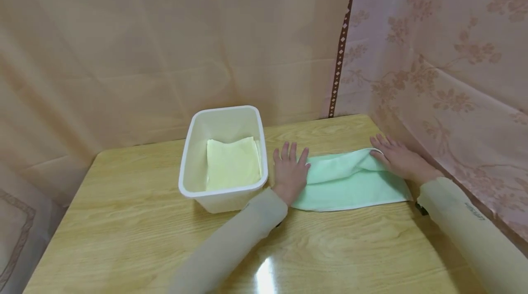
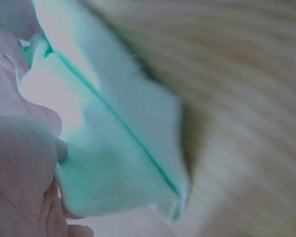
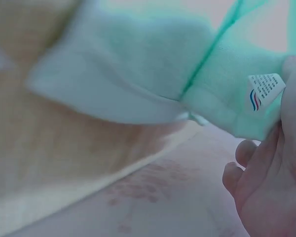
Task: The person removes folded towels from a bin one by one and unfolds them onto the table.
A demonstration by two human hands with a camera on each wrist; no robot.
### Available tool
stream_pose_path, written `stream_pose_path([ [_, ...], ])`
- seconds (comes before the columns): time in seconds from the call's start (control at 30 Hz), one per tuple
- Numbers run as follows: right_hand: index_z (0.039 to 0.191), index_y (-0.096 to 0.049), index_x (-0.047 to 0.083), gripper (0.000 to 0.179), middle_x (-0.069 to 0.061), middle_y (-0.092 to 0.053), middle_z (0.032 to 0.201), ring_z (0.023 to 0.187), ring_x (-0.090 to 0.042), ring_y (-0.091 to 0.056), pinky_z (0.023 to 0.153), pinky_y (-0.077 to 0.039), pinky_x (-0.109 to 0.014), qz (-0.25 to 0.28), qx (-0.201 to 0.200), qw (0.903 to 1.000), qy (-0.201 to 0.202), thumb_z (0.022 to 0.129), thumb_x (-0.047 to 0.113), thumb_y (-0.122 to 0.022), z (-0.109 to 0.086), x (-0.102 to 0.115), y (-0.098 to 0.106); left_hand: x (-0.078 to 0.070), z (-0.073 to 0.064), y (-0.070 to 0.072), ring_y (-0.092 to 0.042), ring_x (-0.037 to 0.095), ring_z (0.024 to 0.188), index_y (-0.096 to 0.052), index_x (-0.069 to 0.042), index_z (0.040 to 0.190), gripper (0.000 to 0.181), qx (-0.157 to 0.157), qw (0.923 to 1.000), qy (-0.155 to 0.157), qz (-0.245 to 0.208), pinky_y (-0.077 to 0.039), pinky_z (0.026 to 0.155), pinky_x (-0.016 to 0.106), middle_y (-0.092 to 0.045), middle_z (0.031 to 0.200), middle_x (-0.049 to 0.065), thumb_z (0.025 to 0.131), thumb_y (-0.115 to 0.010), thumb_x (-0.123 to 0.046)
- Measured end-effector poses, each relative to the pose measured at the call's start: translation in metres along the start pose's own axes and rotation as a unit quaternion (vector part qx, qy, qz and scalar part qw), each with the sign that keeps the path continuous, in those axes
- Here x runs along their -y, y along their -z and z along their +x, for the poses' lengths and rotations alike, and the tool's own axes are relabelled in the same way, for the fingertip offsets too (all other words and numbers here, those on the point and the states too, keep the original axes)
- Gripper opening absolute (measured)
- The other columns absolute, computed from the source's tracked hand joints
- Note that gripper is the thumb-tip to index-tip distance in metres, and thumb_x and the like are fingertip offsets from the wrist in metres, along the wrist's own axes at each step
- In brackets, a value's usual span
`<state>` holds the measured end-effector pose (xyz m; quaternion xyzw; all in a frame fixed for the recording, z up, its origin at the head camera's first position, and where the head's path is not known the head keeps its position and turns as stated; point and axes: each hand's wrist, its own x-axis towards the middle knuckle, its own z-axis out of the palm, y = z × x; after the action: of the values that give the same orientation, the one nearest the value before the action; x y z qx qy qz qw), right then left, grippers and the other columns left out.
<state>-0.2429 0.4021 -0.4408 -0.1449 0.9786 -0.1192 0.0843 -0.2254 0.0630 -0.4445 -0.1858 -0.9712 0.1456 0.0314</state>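
Looks mid-fold on the green towel point(image 1: 350, 193), which lies between the hands with its far edge turned up. Left hand point(image 1: 289, 175) and right hand point(image 1: 401, 161): fingers mostly straight, thumbs apparently pinching a towel corner each. Label point(image 3: 266, 91) sits by the right thumb. Next move likely calls for bringing that edge over evenly, corners aligned, then pressing flat. White bin point(image 1: 224, 198) just left of the left hand, yellow cloth point(image 1: 232, 165) inside. Wood-grain desk point(image 1: 136, 220) under both hands; beige curtain point(image 1: 165, 46) beyond them, flowered curtain point(image 1: 449, 41) beside the right.
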Motion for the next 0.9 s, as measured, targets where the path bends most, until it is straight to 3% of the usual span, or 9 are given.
stream_pose_path([
  [0.2,0.160,-0.013,-0.002,0.074,-0.033,-0.006,0.163,0.149,-0.054,0.001,0.117,-0.001,-0.065,0.013,0.010,0.9999,-0.005,0.110,0.051,-0.025,0.022,0.001,0.014,-0.008,0.022,0.007,-0.017,0.033,0.153,-0.014,-0.036,0.164,0.056,-0.001,0.9995,0.031,0.009,-0.021,0.119,0.056,-0.021,0.168,0.008,0.109,-0.015,-0.050],
  [0.33,0.160,-0.009,-0.003,0.076,-0.035,-0.003,0.162,0.147,-0.056,0.004,0.116,0.002,-0.066,0.018,0.024,0.9995,-0.011,0.110,0.053,-0.022,0.038,-0.002,0.020,-0.009,0.039,0.001,-0.018,0.033,0.153,-0.011,-0.035,0.164,0.057,-0.008,0.9989,0.043,0.015,-0.021,0.119,0.056,-0.021,0.168,0.009,0.109,-0.012,-0.051],
  [0.43,0.160,-0.007,-0.003,0.079,-0.036,0.000,0.162,0.147,-0.056,0.007,0.115,0.004,-0.067,0.025,0.035,0.9988,-0.022,0.109,0.055,-0.020,0.049,-0.004,0.024,-0.005,0.053,-0.006,-0.020,0.033,0.153,-0.013,-0.033,0.164,0.057,-0.022,0.9975,0.066,-0.006,-0.023,0.118,0.055,-0.023,0.167,0.010,0.109,-0.012,-0.050],
  [0.63,0.160,-0.001,-0.002,0.085,-0.033,0.004,0.163,0.148,-0.053,0.012,0.114,0.007,-0.068,0.029,0.048,0.9964,-0.064,0.106,0.062,-0.015,0.064,-0.005,0.027,0.003,0.075,-0.020,-0.019,0.034,0.153,-0.015,-0.033,0.164,0.057,-0.041,0.9853,0.136,-0.094,-0.020,0.119,0.056,-0.022,0.167,0.010,0.109,-0.012,-0.049],
  [0.9,0.161,-0.003,0.000,0.087,-0.031,0.004,0.164,0.147,-0.055,0.011,0.112,0.007,-0.071,0.015,0.025,0.9945,-0.101,0.104,0.066,-0.012,0.081,0.001,0.033,0.010,0.089,-0.015,-0.024,0.035,0.151,-0.019,-0.034,0.163,0.056,-0.072,0.9763,0.179,-0.099,-0.023,0.117,0.058,-0.030,0.164,0.012,0.110,-0.016,-0.049],
])
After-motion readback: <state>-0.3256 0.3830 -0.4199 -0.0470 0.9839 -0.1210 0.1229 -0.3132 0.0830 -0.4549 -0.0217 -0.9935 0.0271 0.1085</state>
